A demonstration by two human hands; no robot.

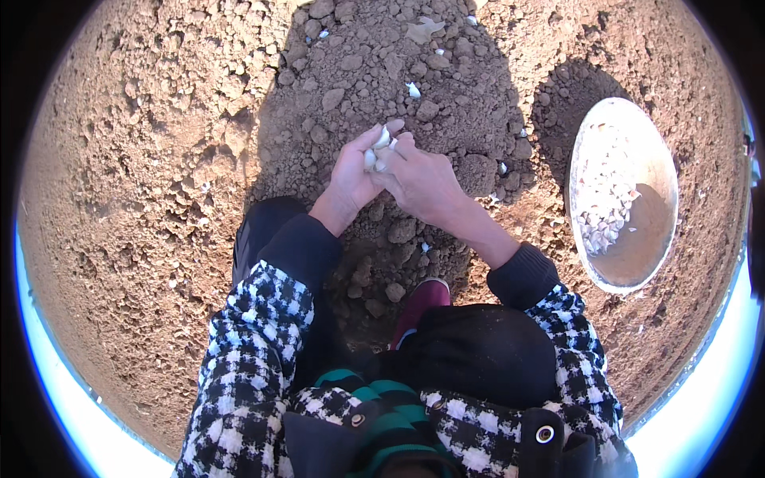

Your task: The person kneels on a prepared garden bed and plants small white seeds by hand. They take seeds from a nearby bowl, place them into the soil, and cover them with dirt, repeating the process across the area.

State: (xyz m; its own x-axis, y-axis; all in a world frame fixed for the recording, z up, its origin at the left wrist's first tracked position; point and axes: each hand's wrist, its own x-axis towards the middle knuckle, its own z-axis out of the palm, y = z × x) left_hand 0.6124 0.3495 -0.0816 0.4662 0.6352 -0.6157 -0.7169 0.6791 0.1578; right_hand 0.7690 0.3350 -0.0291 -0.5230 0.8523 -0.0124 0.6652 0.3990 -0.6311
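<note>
Several pale garlic cloves lie in my left hand, which is cupped around them over the shaded soil. My right hand reaches across against the left one, its fingers on the cloves; part of the cloves is hidden behind these fingers. A single clove sits on the soil beyond my hands, with others farther off and to the right. To the right stands a metal bowl with a heap of garlic cloves along its left side, the upper part washed out by sunlight.
Loose, cloddy brown soil surrounds me. A dry leaf lies at the top. Below my hands are soil clods, another small clove and my dark red shoe, between my bent knees. My shadow covers the ground ahead.
</note>
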